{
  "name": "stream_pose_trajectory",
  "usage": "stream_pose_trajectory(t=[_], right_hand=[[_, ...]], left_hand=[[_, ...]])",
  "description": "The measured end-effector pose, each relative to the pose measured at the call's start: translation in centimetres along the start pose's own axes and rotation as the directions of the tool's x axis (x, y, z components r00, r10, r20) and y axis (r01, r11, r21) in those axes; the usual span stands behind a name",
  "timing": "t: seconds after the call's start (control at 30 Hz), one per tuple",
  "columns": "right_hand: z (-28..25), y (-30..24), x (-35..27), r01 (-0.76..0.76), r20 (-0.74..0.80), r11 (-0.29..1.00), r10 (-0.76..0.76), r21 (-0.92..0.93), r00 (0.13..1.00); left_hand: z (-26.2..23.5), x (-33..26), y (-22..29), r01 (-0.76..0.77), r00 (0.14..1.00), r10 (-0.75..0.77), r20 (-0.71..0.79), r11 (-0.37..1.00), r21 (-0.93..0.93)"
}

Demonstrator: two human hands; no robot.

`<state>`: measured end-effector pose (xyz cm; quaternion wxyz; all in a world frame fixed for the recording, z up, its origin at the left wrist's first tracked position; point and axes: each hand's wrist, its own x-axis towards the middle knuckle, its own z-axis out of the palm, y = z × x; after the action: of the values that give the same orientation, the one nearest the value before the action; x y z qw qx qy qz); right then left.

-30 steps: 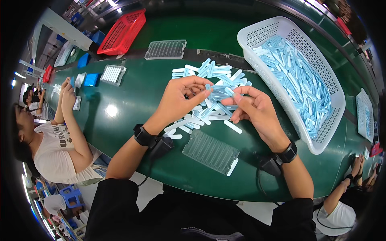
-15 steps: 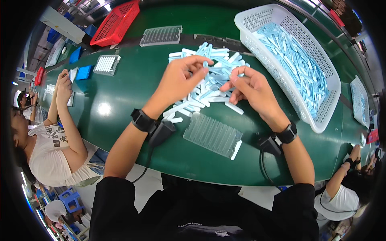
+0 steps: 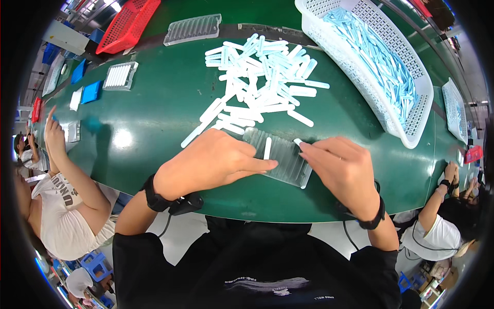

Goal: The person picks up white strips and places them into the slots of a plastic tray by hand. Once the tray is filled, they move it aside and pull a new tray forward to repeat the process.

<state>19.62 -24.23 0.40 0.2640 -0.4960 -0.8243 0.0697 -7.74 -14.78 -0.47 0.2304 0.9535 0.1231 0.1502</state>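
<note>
A clear ribbed plastic tray [image 3: 282,170] lies on the table in front of me, between my hands. My left hand [image 3: 206,162] reaches in from the left, its fingertips closed on the lower end of a white flat stick [image 3: 267,148] at the tray's left part. Over the tray's right part, my right hand [image 3: 343,167] pinches another small white stick [image 3: 298,141]; most of it is hidden by the fingers. Just beyond the tray spreads a loose pile of white and pale blue sticks [image 3: 267,77].
A white perforated basket [image 3: 355,77] full of pale blue sticks stands at the far right. At the back are an empty clear tray [image 3: 193,30] and a red basket [image 3: 128,26]. A filled tray [image 3: 120,76] and blue blocks [image 3: 91,92] sit left, near another person's arm [image 3: 77,170].
Both hands have come back from the pile to the tray, each now with a stick at its fingertips. The view has shifted, and the person at left has lowered a hand.
</note>
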Motion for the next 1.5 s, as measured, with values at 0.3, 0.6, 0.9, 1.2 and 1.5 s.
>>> stream_pose_trajectory(t=[0.3,0.6,0.9,1.2,1.5], right_hand=[[-0.1,-3.6,-2.1,-0.159,0.242,0.987,0.151,0.012,0.958],[-0.4,-2.6,-2.7,-0.048,0.293,0.968,0.122,-0.248,0.948],[-0.2,-0.5,-1.1,0.259,0.268,0.954,-0.213,-0.148,0.940],[-2.0,3.6,4.4,-0.080,0.114,0.991,0.068,0.106,0.991],[0.7,6.6,5.2,-0.143,0.035,0.900,0.173,-0.411,0.984]], left_hand=[[-0.4,-1.2,2.0,0.121,0.992,-0.124,0.009,0.981,0.149],[1.8,-1.3,3.5,0.107,0.993,-0.122,-0.002,0.867,0.486],[1.3,-1.6,4.4,0.149,0.985,-0.172,-0.004,0.841,0.521],[-2.7,1.8,-1.1,0.416,0.904,-0.411,-0.120,0.909,0.021],[0.4,2.8,-3.8,0.512,0.827,-0.529,-0.193,0.849,-0.131]])
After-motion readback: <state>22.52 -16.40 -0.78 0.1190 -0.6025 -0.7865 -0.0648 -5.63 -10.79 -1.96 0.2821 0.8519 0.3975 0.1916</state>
